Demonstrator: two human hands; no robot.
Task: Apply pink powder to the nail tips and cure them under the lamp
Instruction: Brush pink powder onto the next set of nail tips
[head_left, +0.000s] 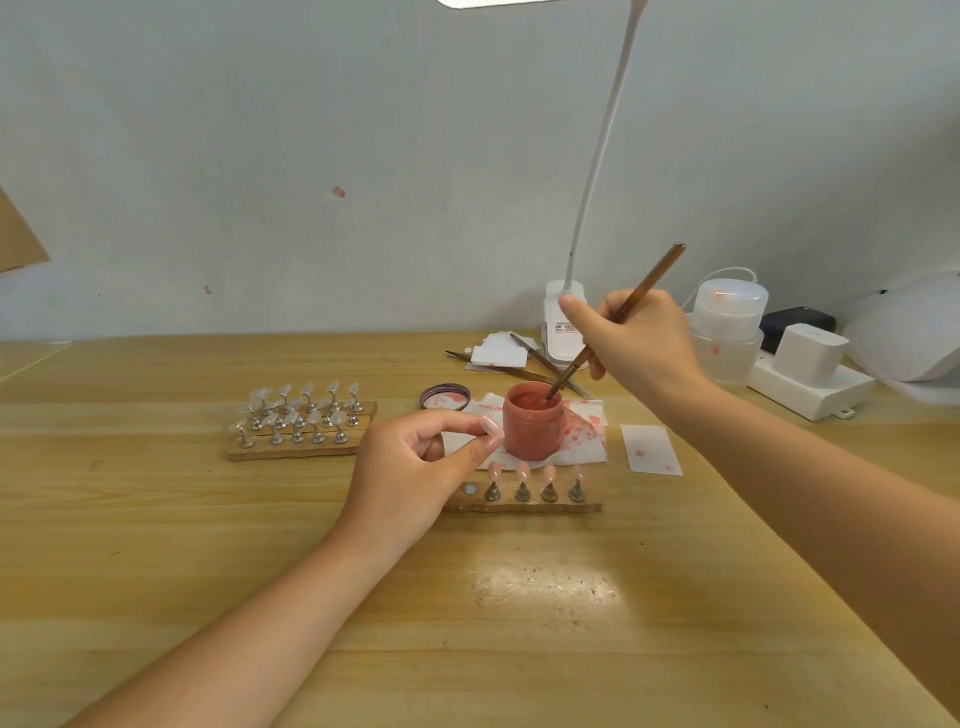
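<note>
Left hand (415, 467) pinches nail tip (491, 427) by edges: light, slick, flexible. Right hand (636, 338) fingers clamp brush (618, 317), bristles in powder jar (532, 421), mid-desk.

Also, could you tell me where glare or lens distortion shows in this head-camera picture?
In the head view, a bright patch of glare lies on the wooden table in front of the near nail-tip stand; the desk lamp has its head blown out white at the top edge; wide-angle distortion bows the table's far edge; the right hand and its brush look slightly soft.
</note>
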